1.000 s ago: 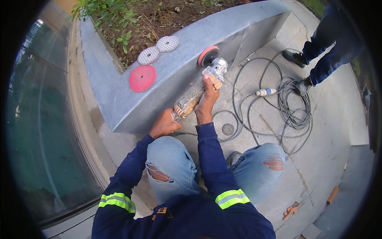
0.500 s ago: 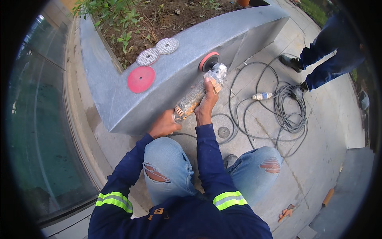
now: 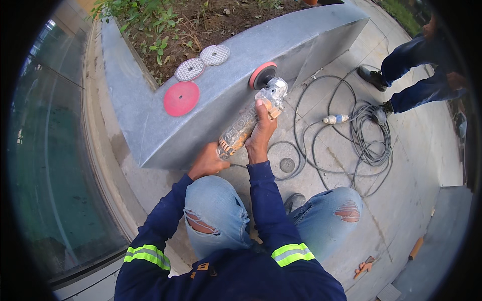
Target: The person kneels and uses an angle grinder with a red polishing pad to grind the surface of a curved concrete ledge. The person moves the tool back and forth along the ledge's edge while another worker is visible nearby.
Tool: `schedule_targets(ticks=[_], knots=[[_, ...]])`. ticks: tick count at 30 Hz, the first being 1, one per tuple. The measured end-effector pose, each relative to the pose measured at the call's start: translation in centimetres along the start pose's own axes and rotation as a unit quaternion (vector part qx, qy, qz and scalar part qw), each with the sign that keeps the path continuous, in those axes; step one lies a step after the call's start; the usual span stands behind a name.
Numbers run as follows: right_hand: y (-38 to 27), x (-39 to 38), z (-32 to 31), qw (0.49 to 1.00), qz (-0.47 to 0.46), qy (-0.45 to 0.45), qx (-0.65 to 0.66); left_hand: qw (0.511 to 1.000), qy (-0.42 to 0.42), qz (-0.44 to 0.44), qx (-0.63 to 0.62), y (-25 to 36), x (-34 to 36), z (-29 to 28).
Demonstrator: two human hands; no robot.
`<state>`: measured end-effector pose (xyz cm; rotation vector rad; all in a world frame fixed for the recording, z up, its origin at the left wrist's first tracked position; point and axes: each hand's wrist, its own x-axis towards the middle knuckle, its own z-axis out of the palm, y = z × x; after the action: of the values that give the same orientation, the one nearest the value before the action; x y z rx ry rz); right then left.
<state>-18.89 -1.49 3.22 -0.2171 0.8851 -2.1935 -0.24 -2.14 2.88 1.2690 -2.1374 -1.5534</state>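
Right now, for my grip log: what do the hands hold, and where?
A long, dusty, orange-grey grinder: left hand at its rear end, right hand behind its head.

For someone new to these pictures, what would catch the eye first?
First, the angle grinder, its red-rimmed disc at the side of the grey planter wall; the left grip holds its rear and the right grip its front end. A red polishing pad and two pale honeycomb-patterned pads lie on the wall's top. To the right, a dark cable lies coiled on the paving beside another person's shoe.
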Motion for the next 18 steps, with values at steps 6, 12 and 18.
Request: schedule_targets(ticks=[6,12,18], knots=[[1.9,-6.1,1.4,1.0,0.011,-0.011,-0.024,0.997,0.028,-0.015,-0.073,-4.3,-5.5,-0.7],[2.3,-10.0,3.5,0.999,0.002,-0.02,-0.042,0.983,0.065,-0.036,-0.167,-6.0,-8.4,-1.4],[3.3,-5.4,0.8,1.0,0.023,0.005,0.0,0.999,0.009,-0.038,-0.007,-2.6,-5.2,-2.1]])
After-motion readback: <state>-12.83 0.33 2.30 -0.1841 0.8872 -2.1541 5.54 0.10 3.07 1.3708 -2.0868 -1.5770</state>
